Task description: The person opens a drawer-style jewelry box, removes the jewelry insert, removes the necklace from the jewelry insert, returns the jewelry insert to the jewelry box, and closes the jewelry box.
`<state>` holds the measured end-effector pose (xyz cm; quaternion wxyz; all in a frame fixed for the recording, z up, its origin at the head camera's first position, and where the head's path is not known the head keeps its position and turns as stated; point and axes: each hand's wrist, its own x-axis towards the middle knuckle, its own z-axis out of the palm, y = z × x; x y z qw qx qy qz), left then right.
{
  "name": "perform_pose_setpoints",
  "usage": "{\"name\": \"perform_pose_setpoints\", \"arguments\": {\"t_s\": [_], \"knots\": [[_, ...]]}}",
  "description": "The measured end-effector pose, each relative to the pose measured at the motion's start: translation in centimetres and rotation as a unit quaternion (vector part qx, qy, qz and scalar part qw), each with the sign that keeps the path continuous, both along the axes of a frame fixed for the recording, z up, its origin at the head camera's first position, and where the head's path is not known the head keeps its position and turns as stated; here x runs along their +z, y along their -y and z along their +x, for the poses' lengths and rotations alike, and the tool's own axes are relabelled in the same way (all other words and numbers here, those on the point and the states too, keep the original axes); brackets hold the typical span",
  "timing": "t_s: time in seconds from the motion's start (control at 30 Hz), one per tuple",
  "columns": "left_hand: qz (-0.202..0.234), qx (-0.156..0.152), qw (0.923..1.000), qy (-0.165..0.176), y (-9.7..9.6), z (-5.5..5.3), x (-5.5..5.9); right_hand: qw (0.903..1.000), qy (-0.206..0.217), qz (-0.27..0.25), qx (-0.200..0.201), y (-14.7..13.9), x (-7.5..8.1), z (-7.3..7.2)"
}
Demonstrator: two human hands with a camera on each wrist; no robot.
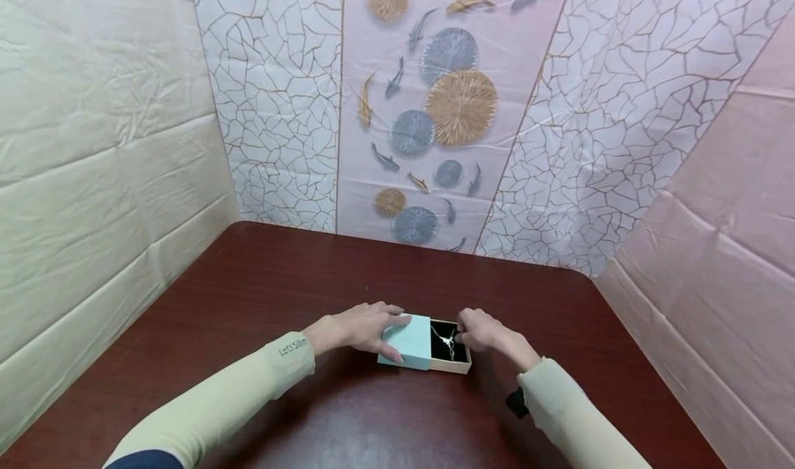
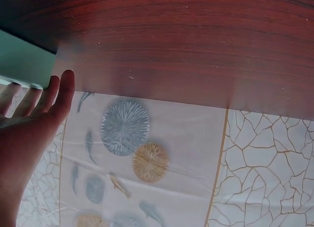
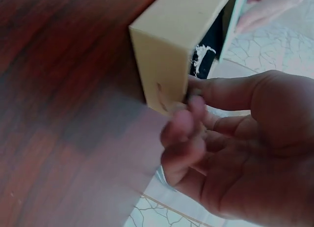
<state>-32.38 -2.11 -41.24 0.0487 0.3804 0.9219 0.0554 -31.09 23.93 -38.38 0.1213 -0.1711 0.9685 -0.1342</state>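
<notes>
A pale mint box cover (image 1: 417,343) lies on the table with its cream inner tray (image 1: 450,367) slid partly out to the right. On the tray's black lining sits a silver necklace (image 1: 447,343) with a pendant. My left hand (image 1: 363,327) holds the cover from its left side, thumb at the near edge and fingers toward the far one. In the left wrist view its fingertips lie along the side of the cover (image 2: 24,60). My right hand (image 1: 487,331) pinches the tray's right end wall, thumb inside the rim and curled fingers outside, as the right wrist view shows.
The box rests on a dark red-brown wooden table (image 1: 298,269). Behind the table hangs a patterned cloth (image 1: 416,179) with fish and round motifs, and pale quilted cloth (image 1: 112,124) hangs at both sides. A small black object (image 1: 517,403) shows at my right wrist.
</notes>
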Motion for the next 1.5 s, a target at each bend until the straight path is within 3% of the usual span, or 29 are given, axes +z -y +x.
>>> {"name": "perform_pose_setpoints", "arguments": {"t_s": [0.17, 0.5, 0.83, 1.07, 1.3, 1.4, 1.5], "knots": [[0.0, -0.001, 1.0, 0.001, 0.1, 0.2, -0.1, 0.9976, 0.046, -0.049, -0.014, -0.2, 0.6, 0.1], [0.012, -0.007, 0.9999, 0.0, 0.1, 0.3, -0.7, 0.9865, 0.074, -0.143, -0.028, -1.6, 0.4, -0.3], [0.007, -0.01, 0.9999, -0.005, -0.2, 0.2, 0.0, 0.9805, 0.083, -0.176, -0.029, -2.9, 1.4, -0.9], [0.008, -0.006, 0.9999, -0.005, -0.3, 0.1, 0.1, 0.9769, 0.093, -0.192, -0.009, -4.1, 2.5, -0.9], [0.007, -0.011, 0.9998, -0.016, -0.5, -0.2, 0.6, 0.9765, 0.071, -0.203, 0.007, -4.8, 4.1, -0.7], [0.039, -0.014, 0.9989, -0.021, -0.9, -0.4, 1.3, 0.9769, 0.05, -0.208, -0.002, -4.7, 4.9, -0.8], [0.119, -0.016, 0.9926, -0.018, -1.9, -0.8, 2.4, 0.976, 0.03, -0.216, -0.003, -4.3, 5.8, -0.8]]}}
